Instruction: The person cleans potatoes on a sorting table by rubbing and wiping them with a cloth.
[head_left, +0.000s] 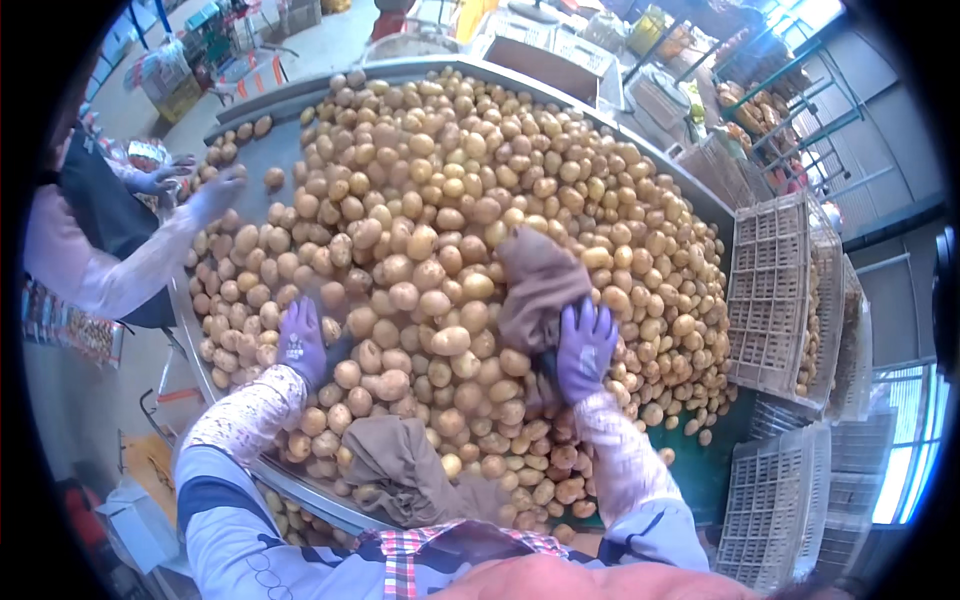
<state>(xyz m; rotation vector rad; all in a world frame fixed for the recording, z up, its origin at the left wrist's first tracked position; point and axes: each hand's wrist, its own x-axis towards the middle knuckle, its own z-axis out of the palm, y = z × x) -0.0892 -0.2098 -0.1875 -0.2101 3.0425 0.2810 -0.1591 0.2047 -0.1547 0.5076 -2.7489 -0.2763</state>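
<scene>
A heap of potatoes (450, 341) covers the metal-edged sorting table before me. My left hand (302, 345), in a purple glove with a dark palm, rests against the potatoes on the left, thumb apart from the fingers; no object shows in it. My right hand (587, 351), gloved alike, lies on the heap at the right edge of a crumpled brown cloth (541, 289). Its thumb touches the cloth, but its palm is hidden, so a grip on the cloth cannot be made out. A second brown cloth (397, 461) lies over potatoes near my body.
A co-worker's gloved hands (214, 196) reach over the table's left end. Plastic crates (769, 296) stand along the right side, one holding potatoes, with another crate (772, 502) below. Green table surface (694, 446) shows at right. A raised metal rim (600, 116) bounds the far side.
</scene>
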